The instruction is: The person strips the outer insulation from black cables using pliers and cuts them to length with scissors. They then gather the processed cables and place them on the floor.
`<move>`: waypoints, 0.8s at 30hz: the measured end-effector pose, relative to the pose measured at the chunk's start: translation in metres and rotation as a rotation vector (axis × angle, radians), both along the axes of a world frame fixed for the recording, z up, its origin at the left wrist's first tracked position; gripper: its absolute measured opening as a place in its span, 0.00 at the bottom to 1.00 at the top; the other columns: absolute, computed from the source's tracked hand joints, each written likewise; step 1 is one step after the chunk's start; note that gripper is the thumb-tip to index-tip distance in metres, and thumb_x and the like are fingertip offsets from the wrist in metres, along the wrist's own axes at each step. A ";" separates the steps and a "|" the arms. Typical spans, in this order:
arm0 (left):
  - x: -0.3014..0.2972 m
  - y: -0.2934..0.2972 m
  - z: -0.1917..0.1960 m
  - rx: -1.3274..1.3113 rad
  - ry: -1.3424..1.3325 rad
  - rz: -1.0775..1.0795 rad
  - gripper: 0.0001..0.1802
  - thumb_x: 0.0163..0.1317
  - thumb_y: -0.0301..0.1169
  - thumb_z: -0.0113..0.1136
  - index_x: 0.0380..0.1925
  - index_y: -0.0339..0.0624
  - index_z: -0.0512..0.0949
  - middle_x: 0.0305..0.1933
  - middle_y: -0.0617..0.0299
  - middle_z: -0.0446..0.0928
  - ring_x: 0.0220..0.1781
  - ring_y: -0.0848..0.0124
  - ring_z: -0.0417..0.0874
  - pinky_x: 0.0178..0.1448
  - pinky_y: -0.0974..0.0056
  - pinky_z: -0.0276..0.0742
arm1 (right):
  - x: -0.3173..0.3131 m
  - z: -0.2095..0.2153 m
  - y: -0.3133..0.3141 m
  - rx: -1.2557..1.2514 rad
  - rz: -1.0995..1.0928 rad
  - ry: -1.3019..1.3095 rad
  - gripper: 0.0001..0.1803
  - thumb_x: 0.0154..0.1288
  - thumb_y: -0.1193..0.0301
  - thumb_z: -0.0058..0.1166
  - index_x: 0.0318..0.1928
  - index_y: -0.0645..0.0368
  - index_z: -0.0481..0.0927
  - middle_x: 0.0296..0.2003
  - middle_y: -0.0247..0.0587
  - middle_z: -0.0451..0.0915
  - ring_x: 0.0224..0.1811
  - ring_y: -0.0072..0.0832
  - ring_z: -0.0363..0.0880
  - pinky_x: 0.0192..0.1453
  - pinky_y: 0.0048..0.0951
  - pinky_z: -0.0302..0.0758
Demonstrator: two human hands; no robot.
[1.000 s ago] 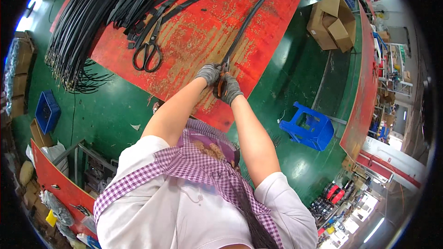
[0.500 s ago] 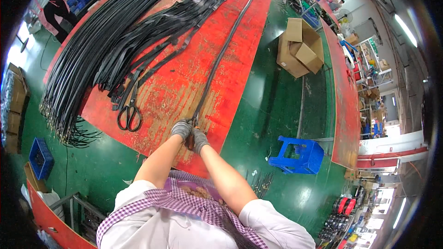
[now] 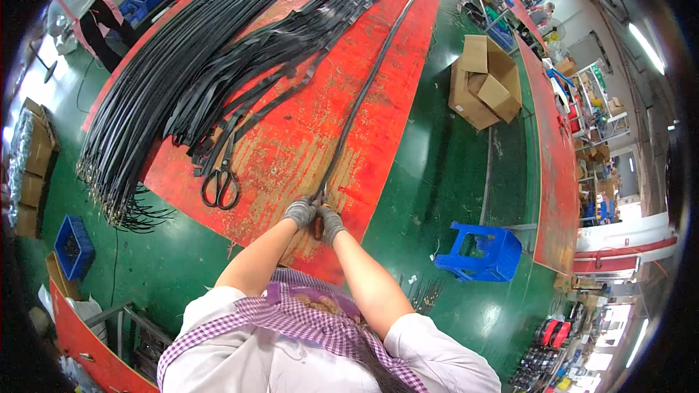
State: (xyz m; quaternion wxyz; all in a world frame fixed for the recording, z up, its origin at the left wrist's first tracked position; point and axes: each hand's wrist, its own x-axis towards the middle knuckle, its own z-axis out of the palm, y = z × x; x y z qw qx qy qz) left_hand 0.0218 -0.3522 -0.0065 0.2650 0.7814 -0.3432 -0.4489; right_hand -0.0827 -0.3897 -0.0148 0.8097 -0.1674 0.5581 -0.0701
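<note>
Both my hands wear grey gloves and meet at the near end of the red table (image 3: 397, 113). My left hand (image 3: 300, 212) is closed around the near end of a long black cable (image 3: 362, 94), which stretches away along the table. Right beside it, my right hand (image 3: 331, 224) is closed on a small tool with orange-brown handles (image 3: 318, 228); its jaws are hidden between the gloves, so I cannot tell its kind. Black-handled scissors (image 3: 220, 188) lie on the table to the left of my hands, next to flat black sleeving strips (image 3: 240, 76).
A thick bundle of black cables (image 3: 145, 94) hangs over the table's left edge. On the green floor to the right stand a blue stool (image 3: 480, 253) and an opened cardboard box (image 3: 480, 87). A blue crate (image 3: 73, 247) sits at lower left. Another person (image 3: 91, 14) stands at far left.
The whole view has shifted slightly to the right. My hands stay together at the cable's end, with the tool still between them.
</note>
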 end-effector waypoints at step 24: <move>-0.010 0.209 0.036 0.151 -0.033 -0.370 0.27 0.52 0.52 0.38 0.46 0.45 0.65 0.42 0.47 0.70 0.44 0.54 0.71 0.47 0.57 0.65 | 0.015 0.004 0.002 -0.044 0.017 0.112 0.13 0.53 0.60 0.40 0.20 0.54 0.65 0.13 0.37 0.67 0.12 0.33 0.66 0.14 0.36 0.67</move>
